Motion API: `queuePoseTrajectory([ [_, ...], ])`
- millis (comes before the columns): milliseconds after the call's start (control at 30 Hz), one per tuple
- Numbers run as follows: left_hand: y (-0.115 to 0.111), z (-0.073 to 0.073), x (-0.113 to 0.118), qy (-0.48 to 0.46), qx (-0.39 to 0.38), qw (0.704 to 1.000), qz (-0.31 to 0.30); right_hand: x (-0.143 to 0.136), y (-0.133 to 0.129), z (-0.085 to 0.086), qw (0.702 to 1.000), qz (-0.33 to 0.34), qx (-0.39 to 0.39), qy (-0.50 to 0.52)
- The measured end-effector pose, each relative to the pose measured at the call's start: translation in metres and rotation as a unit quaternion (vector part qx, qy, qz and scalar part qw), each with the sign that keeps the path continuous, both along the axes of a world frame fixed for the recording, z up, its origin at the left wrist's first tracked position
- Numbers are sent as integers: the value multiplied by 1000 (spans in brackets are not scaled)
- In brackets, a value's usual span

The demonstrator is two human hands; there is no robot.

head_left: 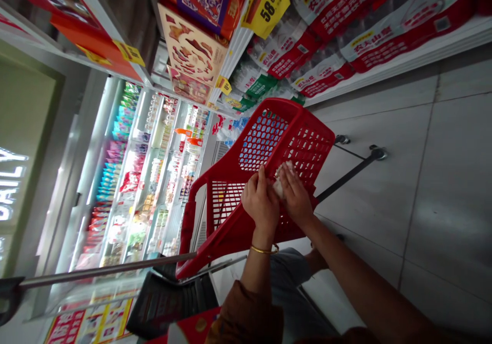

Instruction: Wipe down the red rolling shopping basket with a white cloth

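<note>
The view is turned on its side. My left hand (261, 200), with a gold bangle at the wrist, is closed, its index finger partly raised. Beside it, my right hand (295, 194) lies with its fingers bent over a crumpled white tissue-like piece (279, 187). This white piece is bunched between the two hands, and the palms hide part of it. Both hands are over a red plastic shopping cart basket (265, 154) with mesh walls. Whether they touch its rim I cannot tell.
Packs of bottled water (292, 52) and boxed goods (196, 46) fill the shelf alongside. A lit chiller (149, 175) with colourful packages stands beyond. The cart's wheels (378, 153) rest on a grey tiled floor (453, 190). A black seat-like part (177, 292) is close by.
</note>
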State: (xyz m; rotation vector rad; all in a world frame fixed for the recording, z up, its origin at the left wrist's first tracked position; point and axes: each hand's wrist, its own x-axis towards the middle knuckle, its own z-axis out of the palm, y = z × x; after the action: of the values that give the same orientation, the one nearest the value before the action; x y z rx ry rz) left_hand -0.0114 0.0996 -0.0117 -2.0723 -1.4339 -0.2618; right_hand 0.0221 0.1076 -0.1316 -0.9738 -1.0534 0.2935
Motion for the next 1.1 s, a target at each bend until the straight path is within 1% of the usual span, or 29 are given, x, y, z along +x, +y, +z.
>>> queuePoseTrajectory([
  [233,0,2,2,-1,-5,1000,7,-13,-20,-36,998,-26,-28,-53],
  [400,0,0,1,2,-5,1000,9,-19,-23,-57,997,-15,-39,-70],
  [633,-1,0,1,3,-1,1000,11,-25,-33,-83,996,8,-76,-42],
  [733,-1,0,1,6,-4,1000,14,-26,-36,-88,997,14,-79,0],
  [800,-1,0,1,4,-6,1000,16,-24,-36,-83,996,3,-76,44],
  [867,-1,0,0,3,-8,1000,19,-19,-33,-70,994,-8,-70,86],
  [967,-1,0,0,1,-11,1000,20,-11,-25,-38,993,-5,-39,109],
  [1033,-1,0,0,-6,-12,1000,17,-6,-19,-16,997,6,-21,79],
  [1100,-3,0,1,-11,-11,1000,14,-3,-14,1,998,15,-15,55],
])
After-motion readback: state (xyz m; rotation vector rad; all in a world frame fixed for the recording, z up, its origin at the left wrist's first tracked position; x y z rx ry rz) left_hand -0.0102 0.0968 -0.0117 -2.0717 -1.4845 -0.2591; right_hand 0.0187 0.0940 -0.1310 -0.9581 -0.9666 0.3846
